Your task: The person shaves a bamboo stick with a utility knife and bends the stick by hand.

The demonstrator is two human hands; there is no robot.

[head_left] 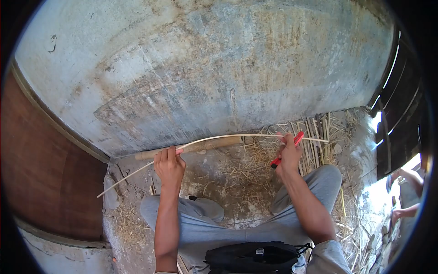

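A long, thin, pale bamboo strip (219,136) bows upward between my two hands, above the floor. My left hand (169,165) is closed around it, and its left end slants down past my fist. My right hand (289,154) is closed on a red cutter knife (299,138) with a black end. The strip also passes through or behind that hand, and its right end sticks out beyond the knife. My fingers hide most of the knife's middle, and I cannot make out its blade.
A bamboo pole (210,145) lies along the stained wall (228,68). Cut strips (315,148) and shavings (246,171) cover the floor. A black bag (251,258) rests on my lap. A brown door panel (54,160) stands left; another person's leg (406,212) shows at right.
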